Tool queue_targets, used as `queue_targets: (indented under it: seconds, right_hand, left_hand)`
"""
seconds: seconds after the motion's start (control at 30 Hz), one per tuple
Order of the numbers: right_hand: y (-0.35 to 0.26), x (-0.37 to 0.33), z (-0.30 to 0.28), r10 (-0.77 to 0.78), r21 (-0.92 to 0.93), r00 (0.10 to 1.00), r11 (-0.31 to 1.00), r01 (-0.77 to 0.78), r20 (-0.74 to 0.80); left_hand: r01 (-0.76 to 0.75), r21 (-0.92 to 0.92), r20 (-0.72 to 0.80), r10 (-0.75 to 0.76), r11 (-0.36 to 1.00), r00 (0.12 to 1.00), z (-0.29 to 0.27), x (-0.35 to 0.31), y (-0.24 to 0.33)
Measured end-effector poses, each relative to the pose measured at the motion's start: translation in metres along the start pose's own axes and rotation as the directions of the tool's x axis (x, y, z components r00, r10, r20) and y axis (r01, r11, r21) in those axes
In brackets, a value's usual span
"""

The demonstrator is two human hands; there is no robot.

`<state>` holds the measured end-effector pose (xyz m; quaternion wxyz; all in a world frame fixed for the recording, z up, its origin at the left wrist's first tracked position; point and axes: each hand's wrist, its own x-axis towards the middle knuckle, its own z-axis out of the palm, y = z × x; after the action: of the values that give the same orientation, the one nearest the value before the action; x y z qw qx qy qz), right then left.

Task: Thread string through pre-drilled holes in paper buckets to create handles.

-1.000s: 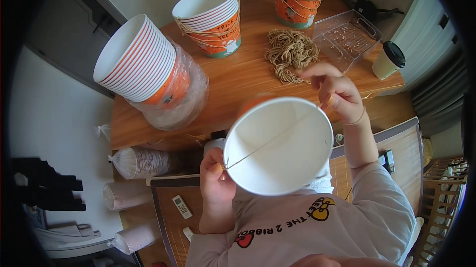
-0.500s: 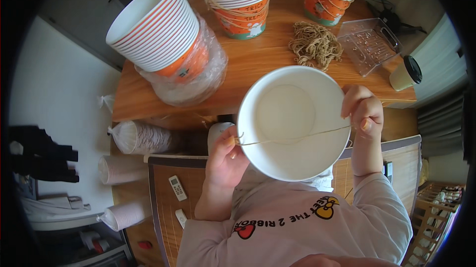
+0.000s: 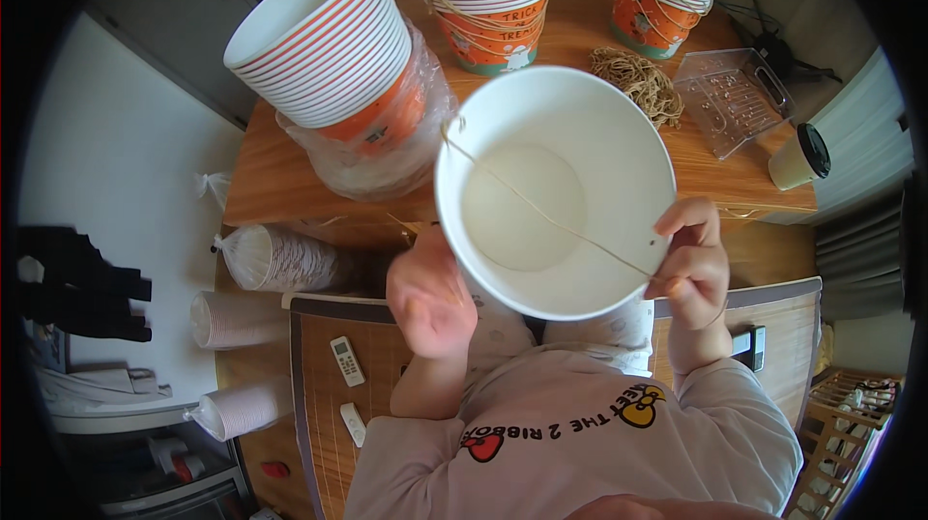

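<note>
One bucket (image 3: 561,177) with one cord (image 3: 553,220)

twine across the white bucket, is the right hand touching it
Touching. The head view shows it: the twine crosses the mouth of the white bucket, and its lower end meets the right hand at the thumb and fingers.

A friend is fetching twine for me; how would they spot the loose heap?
On the wooden table, look just past the large open bucket, left of the clear tray. There lies the twine heap, a loose tan tangle, unlike the corded orange bucket stack behind it.
</note>
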<state>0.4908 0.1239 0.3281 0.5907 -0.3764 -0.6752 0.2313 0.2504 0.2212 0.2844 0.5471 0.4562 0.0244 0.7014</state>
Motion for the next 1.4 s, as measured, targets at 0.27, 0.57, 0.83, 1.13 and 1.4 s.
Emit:
queue_targets:
  seconds: [0.27,0.57,0.83,1.13,1.4]
  right_hand:
    - [-0.017,0.001,0.038,0.031,-0.351,0.999,0.936,-0.015,0.040]
    - [-0.021,0.007,0.059,0.047,-0.479,0.998,0.875,-0.063,-0.046]
    - [-0.023,0.012,0.061,0.069,-0.476,0.993,0.873,-0.104,-0.091]
    - [-0.019,0.020,0.066,0.048,-0.436,0.992,0.895,-0.094,-0.115]
    - [-0.016,0.019,0.056,0.064,-0.320,0.990,0.942,-0.101,-0.122]
  left_hand:
    - [-0.144,0.471,0.566,-0.173,0.870,0.806,0.017,-0.003,0.009]
    - [0.592,0.451,0.372,-0.744,0.668,0.556,0.030,-0.035,-0.001]
    - [0.893,0.127,0.327,-0.868,0.432,0.374,0.031,-0.032,0.003]
    - [0.815,-0.211,0.138,-0.809,0.539,0.571,-0.004,-0.051,-0.038]
    - [0.547,-0.538,-0.048,-0.671,0.642,0.740,-0.020,-0.034,-0.042]
